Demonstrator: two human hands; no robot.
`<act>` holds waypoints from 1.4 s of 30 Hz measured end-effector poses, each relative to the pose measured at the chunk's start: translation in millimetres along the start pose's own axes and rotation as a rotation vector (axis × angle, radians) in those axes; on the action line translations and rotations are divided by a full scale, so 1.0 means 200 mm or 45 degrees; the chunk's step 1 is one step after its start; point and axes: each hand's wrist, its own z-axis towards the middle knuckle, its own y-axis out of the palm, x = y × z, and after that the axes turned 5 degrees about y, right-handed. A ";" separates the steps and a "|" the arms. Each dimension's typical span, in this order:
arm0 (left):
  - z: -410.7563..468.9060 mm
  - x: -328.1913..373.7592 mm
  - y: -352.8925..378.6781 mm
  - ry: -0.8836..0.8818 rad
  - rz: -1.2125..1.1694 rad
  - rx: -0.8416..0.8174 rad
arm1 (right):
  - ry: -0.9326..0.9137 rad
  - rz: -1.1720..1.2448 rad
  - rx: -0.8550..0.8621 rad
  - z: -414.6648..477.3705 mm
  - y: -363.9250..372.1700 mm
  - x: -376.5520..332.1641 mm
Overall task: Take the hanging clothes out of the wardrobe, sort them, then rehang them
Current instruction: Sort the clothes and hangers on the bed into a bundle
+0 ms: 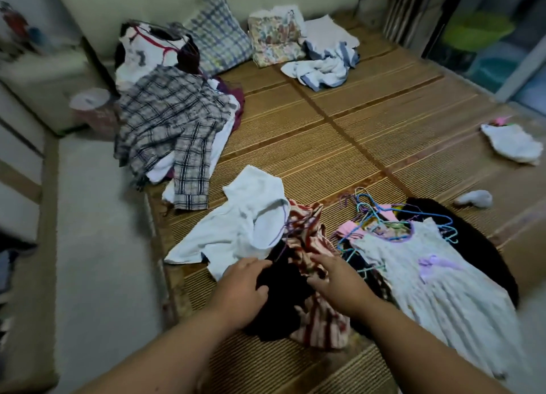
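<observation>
A heap of clothes lies on the bamboo mat (339,133) right in front of me. My left hand (240,287) rests with curled fingers on a black garment (280,299). My right hand (336,281) pinches a red-and-cream striped garment (310,240) that lies over the black one. A white shirt (236,225) on a purple hanger spreads to the left. To the right lies a pale dress with a lilac bow (428,278), with several coloured hangers (381,213) tangled above its collar over black clothing (472,237).
A pile topped by a plaid shirt (168,122) sits at the mat's far left. A checked pillow (218,36), a floral bundle (274,39) and blue-white cloth (325,65) lie at the back. A white garment (511,142) and a sock (472,198) lie right.
</observation>
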 end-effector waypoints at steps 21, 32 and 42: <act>0.81 -0.48 0.39 -0.150 0.010 0.027 | 0.332 1.014 0.185 0.92 0.62 0.00; 0.69 -0.38 0.29 -0.076 -0.173 -0.098 | 0.200 1.220 0.048 0.86 0.48 -0.13; 0.50 -0.12 -0.23 0.245 -0.284 0.471 | -0.383 0.676 -0.078 0.44 0.14 -0.40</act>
